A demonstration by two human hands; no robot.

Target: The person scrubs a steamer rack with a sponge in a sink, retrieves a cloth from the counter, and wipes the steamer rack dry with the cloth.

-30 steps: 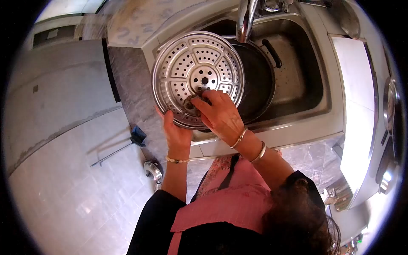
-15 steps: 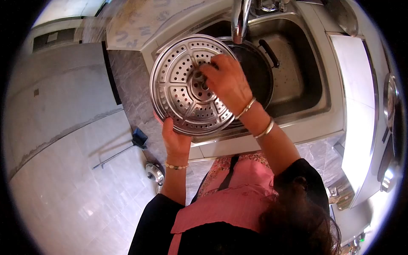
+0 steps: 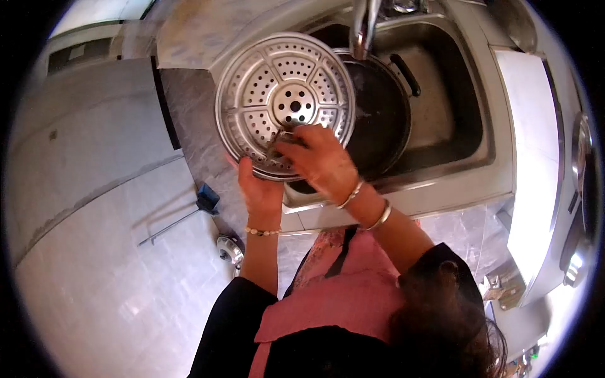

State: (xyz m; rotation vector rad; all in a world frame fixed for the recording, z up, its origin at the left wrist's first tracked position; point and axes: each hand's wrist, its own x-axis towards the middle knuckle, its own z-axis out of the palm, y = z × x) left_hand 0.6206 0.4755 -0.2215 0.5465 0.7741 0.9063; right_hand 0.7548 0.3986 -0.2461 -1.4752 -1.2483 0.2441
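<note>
A round, perforated steel steamer tray (image 3: 293, 85) is held tilted above the left part of the sink. My left hand (image 3: 259, 194) grips its near rim, thumb on the upper side and the other fingers hidden beneath. Against the tray's lower inner surface, my right hand (image 3: 326, 165) presses a small greyish scouring pad (image 3: 278, 143), mostly covered by the curled fingers. Just right of the tray, a dark wide pan (image 3: 381, 120) with a black handle (image 3: 404, 74) sits in the sink, partly hidden by the tray.
A chrome faucet (image 3: 362, 31) hangs over the double sink (image 3: 469, 82). White counter edging (image 3: 441, 192) runs along the front. On the floor to the left lie a long-handled dustpan (image 3: 207, 198) and a metal pot lid (image 3: 229, 251).
My right hand has moved with the scouring pad from the tray's centre down to its near side. The tray has shifted slightly up and left, still in my left hand.
</note>
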